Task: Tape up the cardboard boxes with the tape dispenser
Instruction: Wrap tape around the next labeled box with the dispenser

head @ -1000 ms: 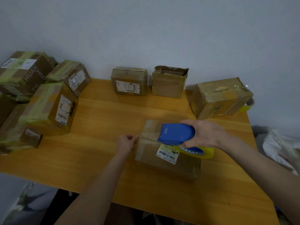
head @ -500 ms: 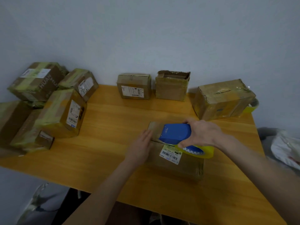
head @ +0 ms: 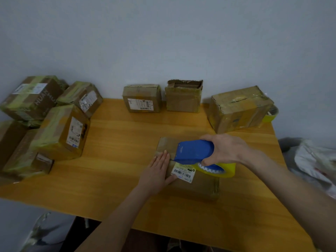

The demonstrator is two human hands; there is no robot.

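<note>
Two hands are seen at one flat brown cardboard box [head: 198, 186], which lies on the orange wooden surface [head: 118, 142], towards its front right. The blue plastic tape dispenser [head: 194, 151], loaded with a yellow tape roll [head: 227, 169], is gripped by the right hand [head: 225, 150], fingers curled round the body. It is held over the box top, nose pointing left; contact at the nose cannot be confirmed. The left hand [head: 158, 171] is laid flat on the box's left end, fingers straight and together, nothing gripped, fingertips just beside the dispenser nose. A white barcode label [head: 183, 172] is stuck on the box just below the dispenser. Along the back wall are set a closed labelled box [head: 142, 98], a torn open-topped box [head: 183, 96] and a larger taped box [head: 240, 108]. A pile of yellow-taped boxes [head: 61, 131] is stacked at the left edge.
</note>
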